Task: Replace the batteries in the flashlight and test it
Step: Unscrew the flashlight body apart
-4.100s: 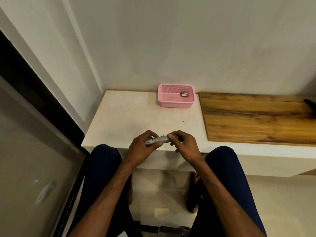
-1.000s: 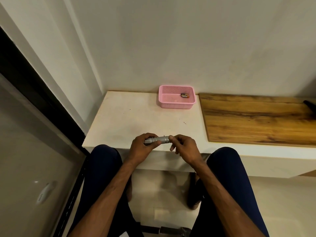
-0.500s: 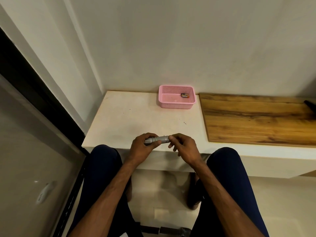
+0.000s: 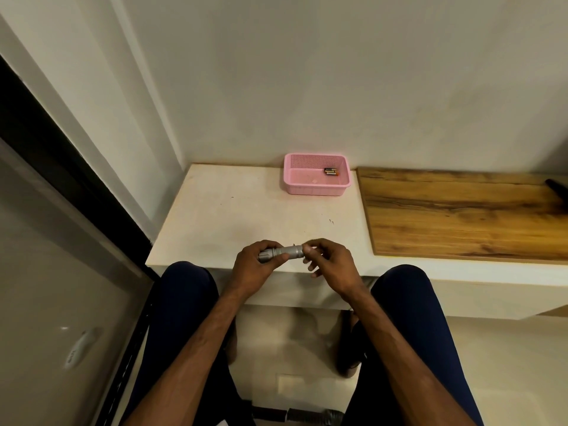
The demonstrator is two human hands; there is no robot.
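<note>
1. One pale surface (image 4: 239,210), smooth and rectangular, with a few faint specks.
2. Left hand (image 4: 250,267) curls round the wider end of the one flashlight (image 4: 287,252), a grey ribbed cylinder held level over the surface's near edge.
3. Right hand (image 4: 330,262) pinches the flashlight's narrow end between thumb and forefinger, other fingers loose.
4. At the back, one pink basket (image 4: 316,189), perforated plastic and rectangular.
5. In its right corner are dark batteries (image 4: 331,172) with orange tips. There are at least two, but the exact count is unclear.
6. One flat, grainy wooden board (image 4: 461,213).

flashlight (image 4: 284,253): 1 | hands: 2, left hand (image 4: 250,265), right hand (image 4: 330,262) | pink basket (image 4: 316,189): 1 | batteries (image 4: 330,172) inside: 2 discernible | wooden board (image 4: 461,216): 1 | surface (image 4: 246,216): 1
</note>
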